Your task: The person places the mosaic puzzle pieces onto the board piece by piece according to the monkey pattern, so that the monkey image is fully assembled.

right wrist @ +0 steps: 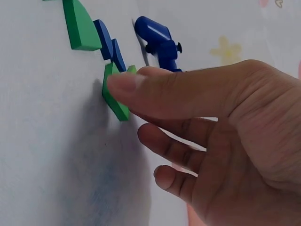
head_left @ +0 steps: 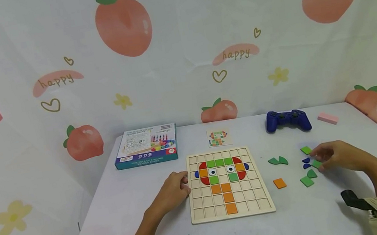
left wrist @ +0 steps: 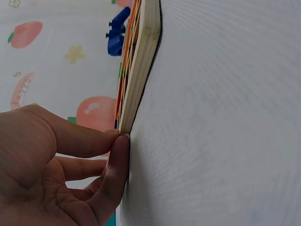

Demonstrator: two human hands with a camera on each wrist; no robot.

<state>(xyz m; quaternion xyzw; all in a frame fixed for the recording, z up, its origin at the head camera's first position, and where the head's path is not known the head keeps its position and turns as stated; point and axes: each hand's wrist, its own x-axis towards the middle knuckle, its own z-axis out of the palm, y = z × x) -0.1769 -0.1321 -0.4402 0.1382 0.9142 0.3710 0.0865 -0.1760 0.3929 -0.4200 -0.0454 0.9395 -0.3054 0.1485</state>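
Note:
My left hand pinches the left edge of a wooden grid board between thumb and finger; the left wrist view shows the fingertips meeting at the board's edge. Red, green, orange and blue pieces form a face with two eye tiles in the grid, above several orange squares. My right hand is over loose pieces at the right. Its thumb overlaps a green square tile in the right wrist view, while the index finger stands apart. Nearby lie blue half-round pieces, a green quarter-round piece and other green squares.
A pattern card lies behind the board, with a boxed set to its left. At the back right are a blue game controller and a pink block. An orange square and green pieces lie right of the board.

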